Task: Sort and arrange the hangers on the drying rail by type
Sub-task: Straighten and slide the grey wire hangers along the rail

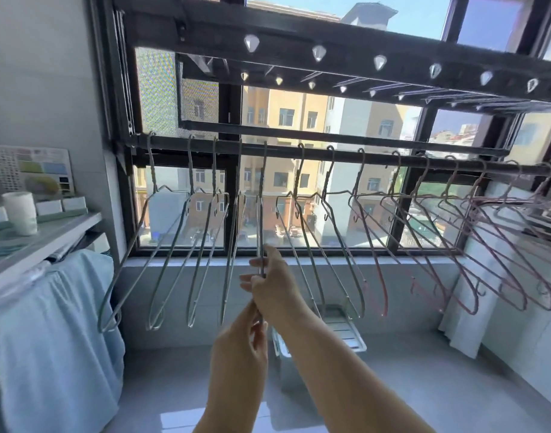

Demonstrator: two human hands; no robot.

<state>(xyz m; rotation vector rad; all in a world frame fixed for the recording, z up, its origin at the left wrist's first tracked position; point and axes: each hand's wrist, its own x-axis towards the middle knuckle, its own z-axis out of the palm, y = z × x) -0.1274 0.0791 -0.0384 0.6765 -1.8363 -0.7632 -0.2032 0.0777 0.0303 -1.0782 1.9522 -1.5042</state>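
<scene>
Hangers line the dark drying rail (377, 159), silver hangers (169, 260) to the left and middle, pink hangers (385, 295) to the right. One silver hanger (261, 226) hangs edge-on, hook up on the rail, its long axis near vertical. The right hand (268, 285) pinches its wire low down, and the left hand (239, 348) curls round its bottom end just beneath. Neighbouring hangers hang close on both sides.

White cup (20, 213) on left shelf (65, 228); blue cloth (49, 323) draped below; white rack (346, 331) under window (286, 114).
</scene>
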